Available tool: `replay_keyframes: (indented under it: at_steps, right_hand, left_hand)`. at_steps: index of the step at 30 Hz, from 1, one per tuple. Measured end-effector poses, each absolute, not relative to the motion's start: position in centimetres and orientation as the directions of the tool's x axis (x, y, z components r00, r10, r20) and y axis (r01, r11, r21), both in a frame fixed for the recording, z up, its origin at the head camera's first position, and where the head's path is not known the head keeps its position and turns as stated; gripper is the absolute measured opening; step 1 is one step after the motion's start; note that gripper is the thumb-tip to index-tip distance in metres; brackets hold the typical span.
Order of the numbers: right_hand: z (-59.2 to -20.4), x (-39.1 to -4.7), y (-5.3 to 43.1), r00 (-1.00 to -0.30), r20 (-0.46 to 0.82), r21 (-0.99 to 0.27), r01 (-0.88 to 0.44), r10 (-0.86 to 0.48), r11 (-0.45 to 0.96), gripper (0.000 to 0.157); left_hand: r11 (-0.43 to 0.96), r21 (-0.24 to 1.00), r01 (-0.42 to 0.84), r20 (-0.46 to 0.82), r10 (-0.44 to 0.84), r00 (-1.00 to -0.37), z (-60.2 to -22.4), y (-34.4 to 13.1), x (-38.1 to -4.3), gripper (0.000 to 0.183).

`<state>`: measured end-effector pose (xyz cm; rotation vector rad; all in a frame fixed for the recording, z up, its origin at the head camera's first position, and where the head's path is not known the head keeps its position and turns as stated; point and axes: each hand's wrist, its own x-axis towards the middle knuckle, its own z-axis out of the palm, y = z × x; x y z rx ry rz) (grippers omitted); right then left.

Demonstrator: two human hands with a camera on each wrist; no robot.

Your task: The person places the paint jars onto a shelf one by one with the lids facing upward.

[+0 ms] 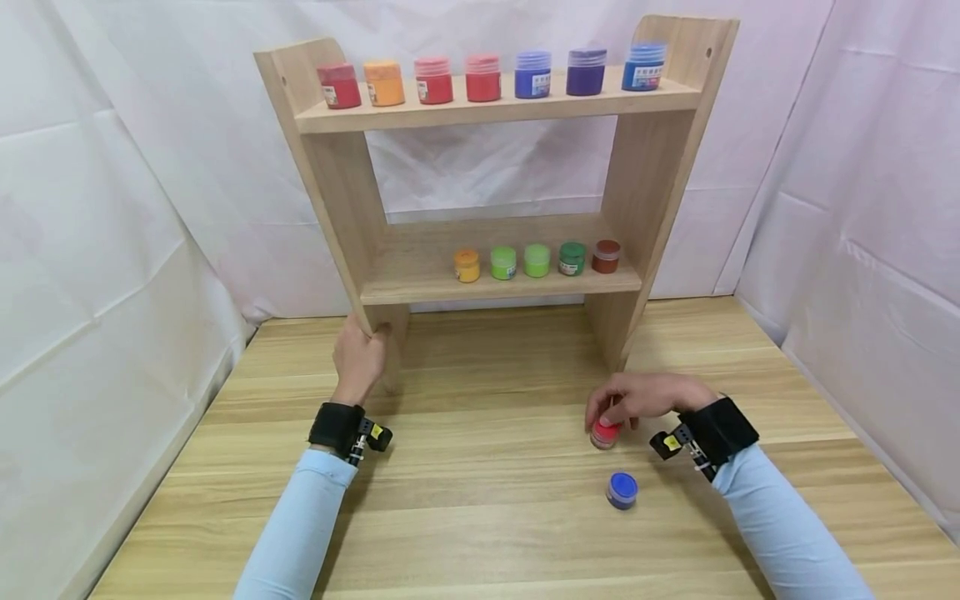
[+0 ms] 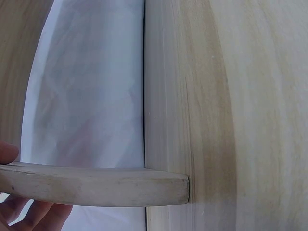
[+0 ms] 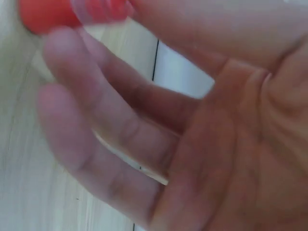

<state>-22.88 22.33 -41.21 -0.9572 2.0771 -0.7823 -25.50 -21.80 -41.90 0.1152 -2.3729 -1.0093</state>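
Note:
My left hand (image 1: 360, 358) grips the left side panel (image 1: 315, 183) of a wooden shelf unit near its foot. In the left wrist view the thumb lies on one face of the panel's edge (image 2: 96, 186) and the fingers on the other. At the right, my right hand (image 1: 645, 396) pinches a small red paint jar (image 1: 604, 437) low over the table, in front of the unit's right leg. The right wrist view shows that red jar at the top left by the thumb and fingertips, with the other fingers loosely bent. A blue-lidded jar (image 1: 622, 490) stands on the table nearer me.
Several red, orange and blue jars line the upper shelf (image 1: 495, 112). Along the lower shelf (image 1: 420, 287) stand several yellow, green and brown ones. The wooden table (image 1: 480, 517) meets white cloth (image 1: 112, 208) at the back and sides.

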Motion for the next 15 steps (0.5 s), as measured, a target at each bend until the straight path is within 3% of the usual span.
replay_keyframes:
  at_steps: [4,9,15]
  right_hand:
    - [-41.3,-22.8,22.1,-0.514,-0.333,-0.754,-0.358,-0.79,0.551,0.02]
    - [-41.0,-22.5,21.6,-0.502,-0.301,-0.734,-0.42,-0.81,0.534,0.031]
    - [-41.5,-22.4,20.9,-0.524,-0.246,-0.683,-0.503,-0.815,0.53,0.026]
  left_hand:
    - [0.714,0.687,0.136,0.458,-0.28,-0.844,-41.9,-21.8,-25.5,0.031]
    - [0.717,0.681,0.144,0.467,-0.275,-0.84,-41.8,-21.8,-25.6,0.032]
    - [0.715,0.684,0.147,0.467,-0.274,-0.841,-41.9,-21.9,-25.5,0.032]
